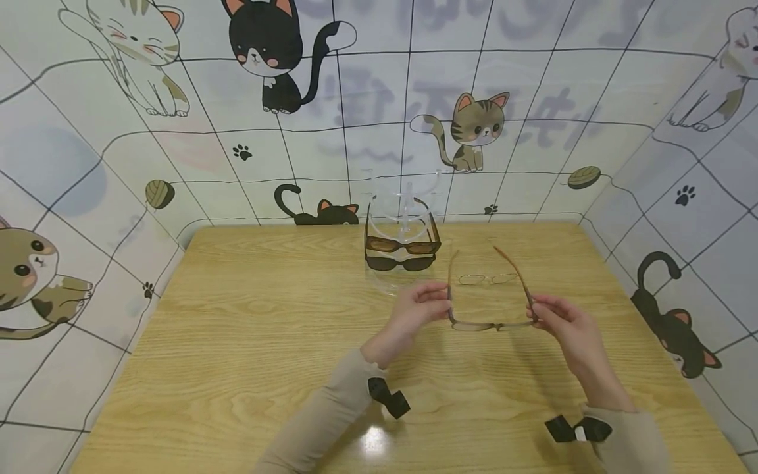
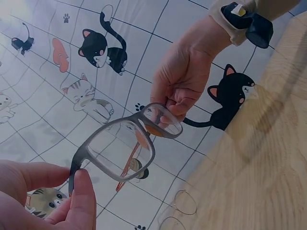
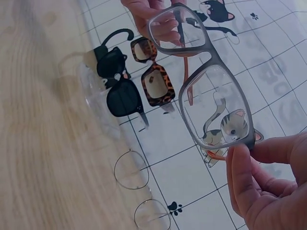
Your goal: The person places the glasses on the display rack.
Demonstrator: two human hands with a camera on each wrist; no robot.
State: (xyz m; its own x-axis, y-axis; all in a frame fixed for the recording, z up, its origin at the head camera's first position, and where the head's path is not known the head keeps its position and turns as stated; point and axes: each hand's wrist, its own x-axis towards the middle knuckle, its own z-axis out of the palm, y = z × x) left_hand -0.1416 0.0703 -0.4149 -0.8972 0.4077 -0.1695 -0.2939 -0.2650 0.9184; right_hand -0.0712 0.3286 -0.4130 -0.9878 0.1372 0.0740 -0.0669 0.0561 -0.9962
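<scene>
A pair of grey-framed eyeglasses [image 1: 499, 326] with clear lenses is held above the table, its orange-brown temples unfolded and pointing away from me. My left hand [image 1: 414, 316] pinches the left temple near its hinge. At the opposite hinge, my right hand [image 1: 571, 329] pinches the frame between thumb and fingers. In the right wrist view, the grey bridge [image 3: 216, 56] and both lenses show plainly. Beyond the held pair lie thin wire-rimmed glasses [image 1: 488, 279], touched by neither hand.
Behind my left hand, a clear stand [image 1: 407, 207] bears tortoiseshell sunglasses [image 1: 403, 246] above black sunglasses [image 1: 399, 264]. The wooden table [image 1: 249, 329] meets cat-patterned walls [image 1: 379, 145] at the back and sides.
</scene>
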